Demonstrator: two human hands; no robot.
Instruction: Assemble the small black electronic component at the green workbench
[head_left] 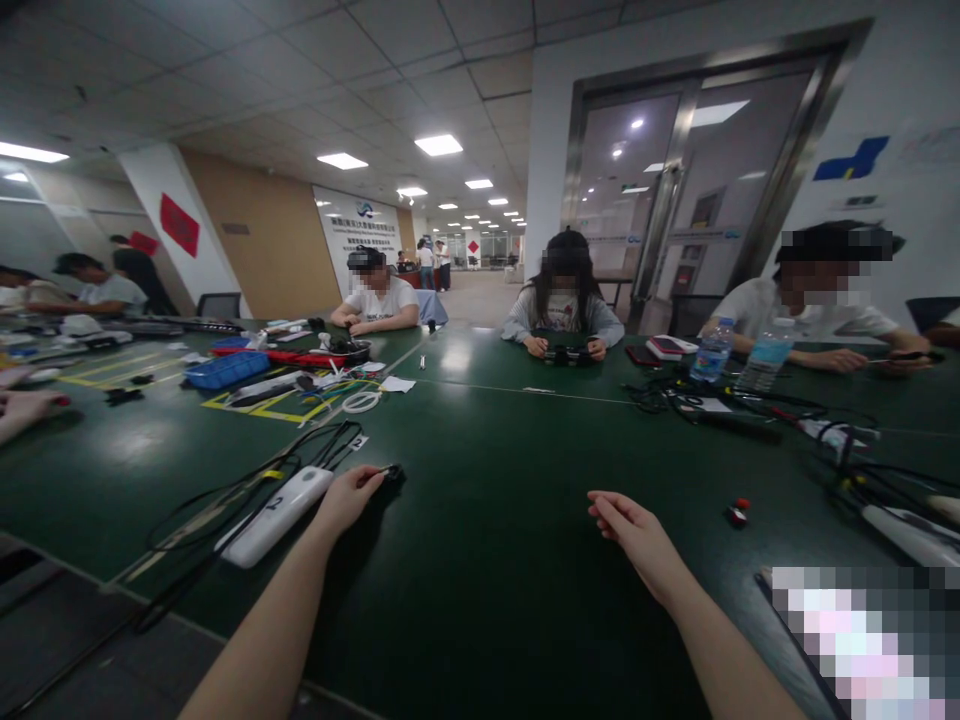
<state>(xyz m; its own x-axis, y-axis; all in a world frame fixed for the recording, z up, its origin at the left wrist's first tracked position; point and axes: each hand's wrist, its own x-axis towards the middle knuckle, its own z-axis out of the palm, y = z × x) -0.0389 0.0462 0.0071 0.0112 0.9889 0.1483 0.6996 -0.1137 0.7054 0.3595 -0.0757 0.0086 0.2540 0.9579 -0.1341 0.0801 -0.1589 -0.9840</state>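
Note:
My left hand [352,498] is closed in a pinch on a small black object [393,474], low over the green table; its exact kind is too small and dark to make out. Just left of that wrist lies a white power strip [277,518] marked with a 2, black cables running behind it. My right hand [631,532] hovers above the table at the right, its fingers curled in and pressed together with the thumb. Nothing shows between those fingertips. Nearest to it on the right is a small red and black object [738,513].
A tablet-like device [780,620] with a blurred screen lies at the lower right. Bottles [711,352], cables and another white strip [911,535] are on the right. A blue tray [227,370] and loose cables lie at the left. Several people sit around the table [480,600].

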